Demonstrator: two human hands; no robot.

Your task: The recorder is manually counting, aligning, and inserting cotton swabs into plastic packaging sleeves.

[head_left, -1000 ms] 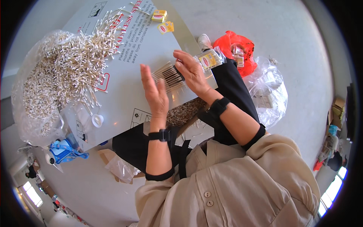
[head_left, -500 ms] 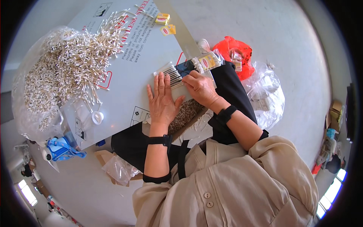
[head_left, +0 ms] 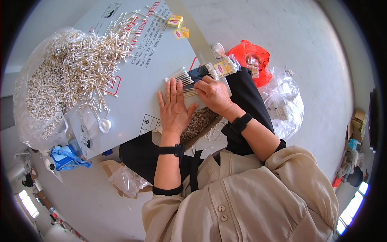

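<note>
A row of white-tipped cotton swabs (head_left: 180, 76) lies side by side on the grey tabletop (head_left: 139, 86). Stretched out flat, my left hand (head_left: 174, 107) rests its fingertips at the row's near left part. My right hand (head_left: 215, 96) is closed at the row's right end, fingers curled in a pinch; what they hold, if anything, is hidden. Just beyond it lies a dark flat piece (head_left: 198, 73). To its right, at the table edge, sits a clear pack of cotton swabs (head_left: 222, 67) with a yellow label.
A big heap of loose swabs (head_left: 86, 60) spills from a clear bag at left. Yellow cards (head_left: 181, 33) and a small yellow box (head_left: 175, 21) lie far back. Below my hands is a carton of brownish bits (head_left: 199, 123). Red (head_left: 264, 72) and clear bags (head_left: 288, 105) stand right.
</note>
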